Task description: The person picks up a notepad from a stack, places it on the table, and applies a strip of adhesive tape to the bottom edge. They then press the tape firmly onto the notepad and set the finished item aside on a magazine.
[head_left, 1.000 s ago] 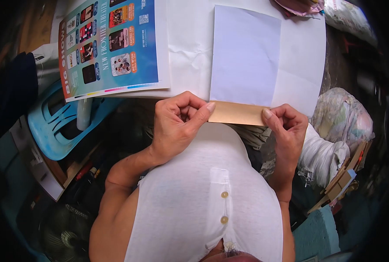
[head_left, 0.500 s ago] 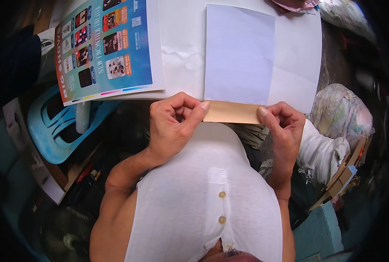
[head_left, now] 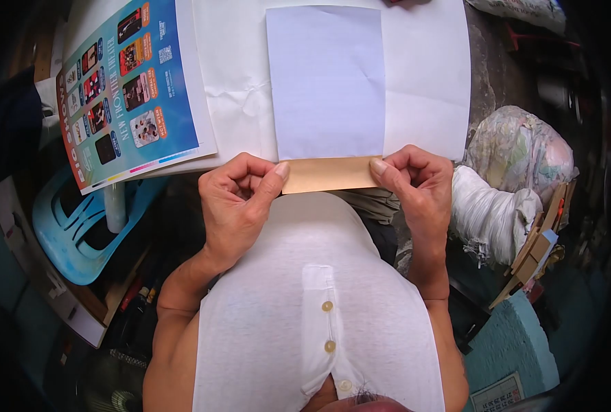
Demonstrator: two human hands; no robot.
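Note:
A tan paper strip [head_left: 327, 175] stretches level between my two hands, at the near edge of a pale lilac sheet [head_left: 326, 82]. My left hand [head_left: 240, 202] pinches the strip's left end between thumb and curled fingers. My right hand [head_left: 412, 182] pinches its right end the same way. The lilac sheet lies flat on larger white paper [head_left: 425, 75] that covers the table top. I cannot tell whether the strip is joined to the lilac sheet or only touches its edge.
A colourful printed poster [head_left: 123, 82] lies on the table at the left. A light blue plastic chair [head_left: 72, 226] stands below it. White and patterned bags [head_left: 508, 185] and wooden pieces [head_left: 538, 250] crowd the floor on the right.
The view has swung, so the sheet, strip and both hands now sit further left in the picture. Both pinches on the strip are unchanged.

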